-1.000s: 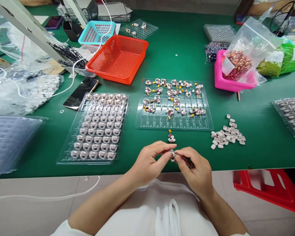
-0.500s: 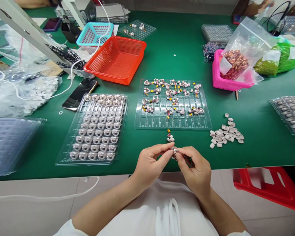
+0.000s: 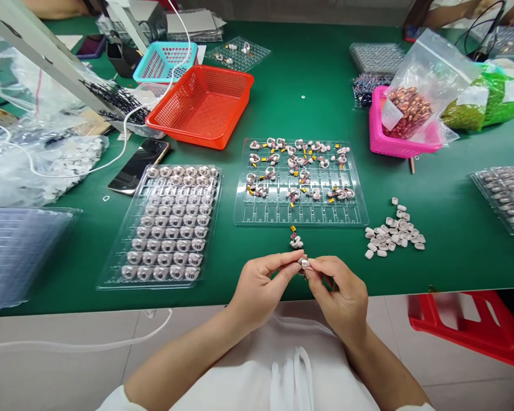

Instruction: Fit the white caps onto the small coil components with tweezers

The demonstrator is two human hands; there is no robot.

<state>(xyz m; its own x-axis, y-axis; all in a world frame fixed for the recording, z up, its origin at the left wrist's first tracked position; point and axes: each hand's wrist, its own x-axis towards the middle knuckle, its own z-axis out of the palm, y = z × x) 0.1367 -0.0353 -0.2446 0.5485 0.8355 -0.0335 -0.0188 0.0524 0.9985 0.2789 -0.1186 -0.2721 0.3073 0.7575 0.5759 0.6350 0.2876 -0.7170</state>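
Between the fingertips of both hands is a small shiny silvery-pink shell part, partly covered by the fingers. My left hand pinches it from the left with thumb and forefinger. From the right, my right hand grips it the same way. Just beyond the fingers lies a small white assembly with a yellow tab and reddish wires. Farther back a clear plastic tray carries several similar wired pieces. A loose pile of small white caps lies to the right of my hands.
At left stands a clear tray of silvery shells, with a phone behind it. An orange basket and a blue basket are at the back left. A pink basket holds a bag of copper-coloured parts. A red stool is below the table's right edge.
The small shell part has turned slightly between my fingertips, and more of its shiny face shows. Both hands stay in nearly the same place.
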